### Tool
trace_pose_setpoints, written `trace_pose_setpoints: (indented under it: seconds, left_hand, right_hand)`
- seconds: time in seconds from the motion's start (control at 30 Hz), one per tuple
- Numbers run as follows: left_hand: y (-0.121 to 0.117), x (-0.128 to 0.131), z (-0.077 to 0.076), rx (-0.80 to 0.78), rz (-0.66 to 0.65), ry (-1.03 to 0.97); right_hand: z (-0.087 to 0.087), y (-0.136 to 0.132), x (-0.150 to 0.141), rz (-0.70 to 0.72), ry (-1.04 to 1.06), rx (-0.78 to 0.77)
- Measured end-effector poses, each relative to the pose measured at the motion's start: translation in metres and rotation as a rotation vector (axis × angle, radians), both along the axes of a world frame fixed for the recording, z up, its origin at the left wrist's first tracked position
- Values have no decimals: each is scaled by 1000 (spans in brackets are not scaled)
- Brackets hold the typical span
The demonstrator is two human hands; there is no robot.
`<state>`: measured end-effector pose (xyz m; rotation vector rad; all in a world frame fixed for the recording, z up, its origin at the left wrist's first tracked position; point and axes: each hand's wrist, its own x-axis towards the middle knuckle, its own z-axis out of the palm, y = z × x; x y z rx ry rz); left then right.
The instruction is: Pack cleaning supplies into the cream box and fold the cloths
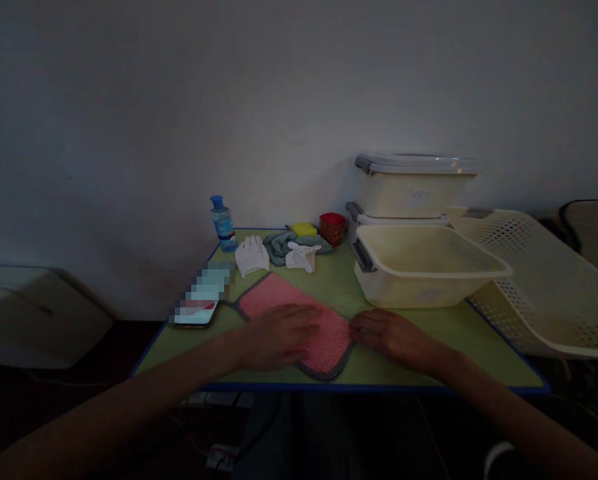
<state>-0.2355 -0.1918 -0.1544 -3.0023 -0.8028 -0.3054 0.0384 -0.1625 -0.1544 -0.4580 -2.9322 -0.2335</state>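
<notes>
A pink cloth (273, 295) with a dark checked border and a hanging loop lies on the table in front of me, looking folded over. My left hand (281, 337) rests flat across its middle, palm down with the fingers stretched to the right and slightly blurred. At the cloth's right edge is my right hand (391, 337), its fingers drawn together on the border. The thumb side of that grip is partly hidden.
Behind the cloth lie white gloves (252, 256), a grey-green cloth (279, 247), a yellow sponge (303, 229) and a red woven basket (332, 230). A blue bottle (223, 225) and a phone (203, 297) stand left; an open cream bin (429, 283), lidded boxes (413, 193) and a laundry basket (543, 280) right.
</notes>
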Motion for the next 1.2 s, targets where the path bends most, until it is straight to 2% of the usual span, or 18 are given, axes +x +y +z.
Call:
trace_pose_setpoints:
  seconds: [0.07, 0.13, 0.27, 0.43, 0.53, 0.67, 0.8, 0.9, 1.07, 1.2]
  left_hand:
    - [-23, 21, -4, -6, -27, 32]
    - [-36, 35, -10, 14, -16, 86]
    - [-40, 44, -18, 75, 10, 98]
    - [-43, 48, -21, 98, 45, 68]
    - [-49, 50, -24, 126, 28, 71]
    - [-54, 52, -26, 111, 39, 66]
    - [-53, 54, -18, 12, 102, 36]
    - [-53, 54, -6, -59, 155, 12]
    - [-51, 48, 11, -56, 193, -130]
    - [-49, 39, 19, -63, 199, -256]
  right_hand:
    - [-2, 1, -2, 44, -55, 55]
    - [-5, 1, -2, 69, -95, 99]
    - [-9, 0, -1, 84, -84, 158]
    - [-14, -1, 2, 87, -5, 169]
    - [-15, -7, 6, 74, 37, 120]
    - [-10, -23, 12, -16, 71, -46]
    - [-3, -37, 10, -94, 11, -135]
    - [-5, -42, 5, -132, -8, -135]
    - [-10, -42, 3, -139, 154, -140]
    - [-6, -42, 8, -104, 285, -172]
